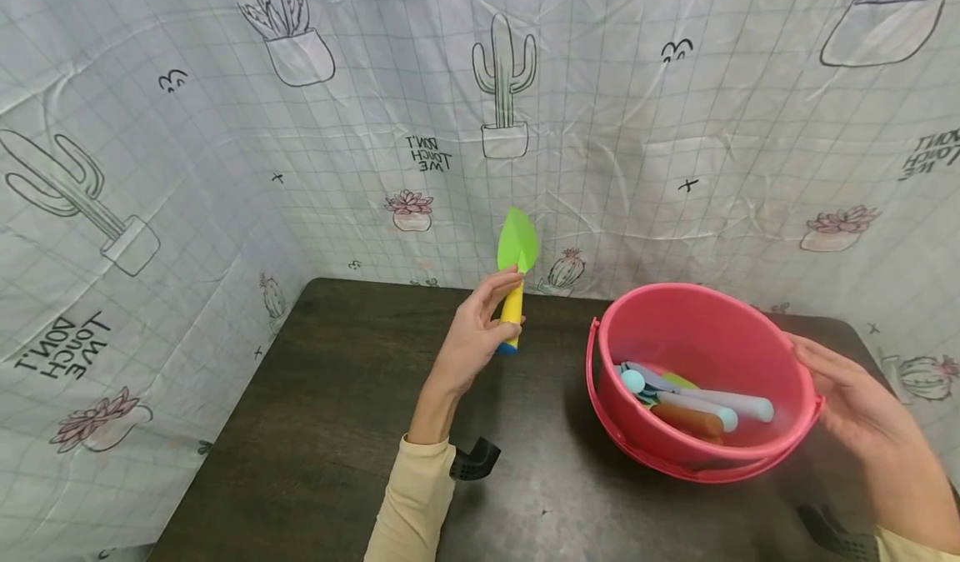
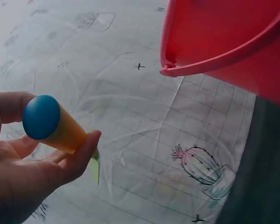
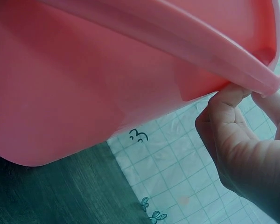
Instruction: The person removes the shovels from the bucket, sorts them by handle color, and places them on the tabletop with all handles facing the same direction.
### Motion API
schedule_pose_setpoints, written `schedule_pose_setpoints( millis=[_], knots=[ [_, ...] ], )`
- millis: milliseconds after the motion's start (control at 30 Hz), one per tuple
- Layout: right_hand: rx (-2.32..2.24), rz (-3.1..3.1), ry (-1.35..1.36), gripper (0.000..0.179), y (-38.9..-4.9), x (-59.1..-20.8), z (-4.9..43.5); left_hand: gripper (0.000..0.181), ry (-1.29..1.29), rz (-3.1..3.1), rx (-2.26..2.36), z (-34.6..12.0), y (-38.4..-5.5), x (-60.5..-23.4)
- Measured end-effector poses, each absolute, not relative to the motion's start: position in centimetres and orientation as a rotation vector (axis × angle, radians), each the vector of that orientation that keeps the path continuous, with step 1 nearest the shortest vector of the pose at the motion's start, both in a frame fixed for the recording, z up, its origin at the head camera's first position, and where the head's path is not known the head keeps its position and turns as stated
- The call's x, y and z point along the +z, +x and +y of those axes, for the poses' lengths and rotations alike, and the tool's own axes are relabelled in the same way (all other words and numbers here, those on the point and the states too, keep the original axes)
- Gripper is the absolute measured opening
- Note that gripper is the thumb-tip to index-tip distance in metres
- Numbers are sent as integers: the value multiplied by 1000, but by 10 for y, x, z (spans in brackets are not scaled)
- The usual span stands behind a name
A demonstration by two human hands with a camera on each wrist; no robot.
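Observation:
My left hand pinches the yellow handle of a toy trowel between thumb and fingers. Its green blade points up and away, and the blue handle end faces me in the left wrist view. To the right, a pink bucket is tilted toward me, its handle hanging down along the front rim. At the bucket's right side, my right hand grips the rim; the right wrist view shows curled fingers close under the handle joint. Inside lie several tools, among them an orange handle and a pale lavender handle.
The dark wooden table extends left of the bucket and toward me. A white cloth printed with cacti hangs behind the table and along both sides. A black wrist mount sits at my left sleeve.

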State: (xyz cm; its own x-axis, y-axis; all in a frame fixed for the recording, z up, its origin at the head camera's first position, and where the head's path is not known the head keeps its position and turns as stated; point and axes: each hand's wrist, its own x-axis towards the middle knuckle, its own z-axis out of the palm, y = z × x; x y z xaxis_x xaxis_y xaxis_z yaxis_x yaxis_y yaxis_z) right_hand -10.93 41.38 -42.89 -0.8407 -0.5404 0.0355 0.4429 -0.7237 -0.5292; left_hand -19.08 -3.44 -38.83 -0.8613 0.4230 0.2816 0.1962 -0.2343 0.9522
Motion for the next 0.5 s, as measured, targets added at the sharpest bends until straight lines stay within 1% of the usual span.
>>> schedule_pose_setpoints(
  millis=[200, 500],
  knots=[
    [-2490, 702, -251, 60, -109, -429, 413, 60, 602, 1585, 2363, -41, -189, -402],
    [-2510, 727, -237, 58, -108, -428, 413, 64, 204, 1389, 2511, -39, -198, -417]
  ],
)
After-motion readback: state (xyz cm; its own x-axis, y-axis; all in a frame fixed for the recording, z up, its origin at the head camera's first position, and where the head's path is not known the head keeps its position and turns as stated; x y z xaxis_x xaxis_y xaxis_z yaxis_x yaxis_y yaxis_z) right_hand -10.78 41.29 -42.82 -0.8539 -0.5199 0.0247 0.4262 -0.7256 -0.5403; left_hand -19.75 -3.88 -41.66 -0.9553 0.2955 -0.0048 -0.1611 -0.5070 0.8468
